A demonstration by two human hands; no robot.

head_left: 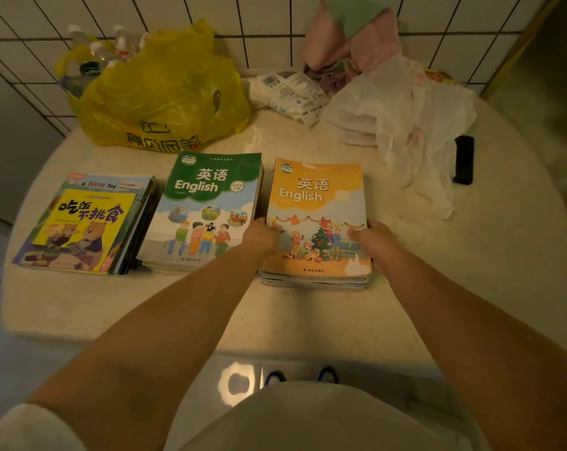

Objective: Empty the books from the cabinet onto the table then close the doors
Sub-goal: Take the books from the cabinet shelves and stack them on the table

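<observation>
Three stacks of books lie side by side on the round pale table (308, 320). The right stack (318, 206) has an orange English textbook on top. My left hand (262, 236) grips its left edge and my right hand (373, 242) grips its right edge, thumbs on the cover. The stack rests on the table. Beside it in the middle sits a stack topped by a green English textbook (204, 203). At the left is a stack of picture books with a yellow bear cover (83, 226) on top. No cabinet is in view.
A full yellow plastic bag (164, 92) stands at the back left with bottles behind it. White packets (288, 89), pink and white cloths (389, 92) and a black object (463, 159) lie at the back right. A tiled wall runs behind the table.
</observation>
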